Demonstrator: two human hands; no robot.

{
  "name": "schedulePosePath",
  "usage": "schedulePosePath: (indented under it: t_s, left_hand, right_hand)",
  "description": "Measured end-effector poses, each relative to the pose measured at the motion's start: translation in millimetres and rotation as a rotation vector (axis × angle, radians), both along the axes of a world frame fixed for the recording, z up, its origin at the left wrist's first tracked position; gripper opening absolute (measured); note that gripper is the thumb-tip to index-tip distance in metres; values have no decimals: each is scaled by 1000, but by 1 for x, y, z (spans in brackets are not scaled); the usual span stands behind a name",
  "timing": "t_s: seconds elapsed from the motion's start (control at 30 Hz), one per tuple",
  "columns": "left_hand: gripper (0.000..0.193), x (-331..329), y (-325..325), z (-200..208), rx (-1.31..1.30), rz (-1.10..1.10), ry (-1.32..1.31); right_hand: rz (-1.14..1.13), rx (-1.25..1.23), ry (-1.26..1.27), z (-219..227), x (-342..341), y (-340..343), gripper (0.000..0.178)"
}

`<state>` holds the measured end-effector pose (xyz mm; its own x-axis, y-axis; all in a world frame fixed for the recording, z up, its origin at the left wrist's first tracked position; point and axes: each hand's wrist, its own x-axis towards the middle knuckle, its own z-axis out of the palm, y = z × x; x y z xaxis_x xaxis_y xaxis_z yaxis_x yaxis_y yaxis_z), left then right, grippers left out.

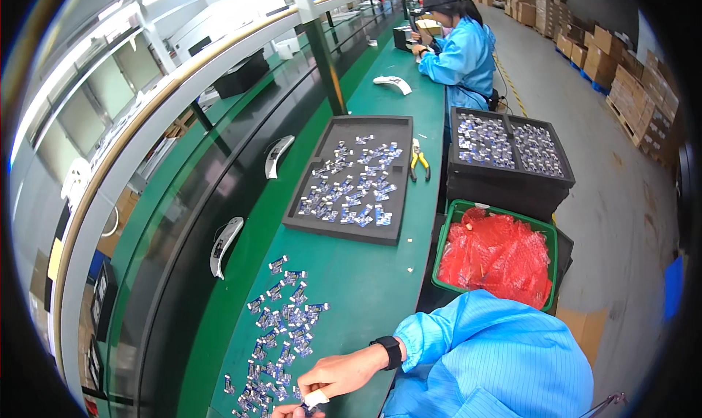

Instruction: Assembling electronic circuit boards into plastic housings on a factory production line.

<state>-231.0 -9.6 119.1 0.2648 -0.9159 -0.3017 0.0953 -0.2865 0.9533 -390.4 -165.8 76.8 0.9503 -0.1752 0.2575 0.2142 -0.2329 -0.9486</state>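
Note:
At the lower edge, my right hand [333, 376], with a black band at the wrist, is closed in a pinch at a small circuit board [315, 399] with a white part. Only a little of my left hand [288, 412] shows; its fingers close on the same board from below. The hands partly cover the board and the frame's edge cuts it off. Beside them, many small blue circuit boards [274, 345] with white ends lie loosely scattered on the green bench [351, 272].
Farther up the bench lie a black tray [344, 232] of boards, yellow-handled pliers [419, 161] and curved white parts [227, 248]. To the right stand stacked black trays [504, 188] and a green crate [437, 264] with red bubble wrap [497, 253]. A co-worker [461, 52] sits farther along.

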Motion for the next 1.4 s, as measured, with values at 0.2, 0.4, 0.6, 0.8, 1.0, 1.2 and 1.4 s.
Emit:
schedulePosePath:
  t_s: [0.2,0.4,0.6,0.8,1.0,1.2,1.4]
  left_hand:
    - [6,-57,7,-6,-108,154,329]
    - [6,-79,15,-19,-40,32,209]
    - [12,-117,10,-10,9,-106,57]
    - [14,-113,11,-66,-75,-46,373]
    - [27,-123,-3,-53,-59,-181,633]
    - [23,-91,-2,-52,-125,-100,511]
    - [21,-11,-32,-30,-198,68,-490]
  right_hand:
    - [-134,64,-147,-16,-22,16,33]
    - [-138,-6,-198,-10,-71,30,35]
    - [-244,11,-187,-18,-104,39,36]
    - [-216,108,-208,-23,-111,41,30]
    - [-265,77,-43,-16,-129,31,22]
    - [-708,-262,116,4,-137,9,10]
    - [-1247,-798,785,-11,-268,-29,21]
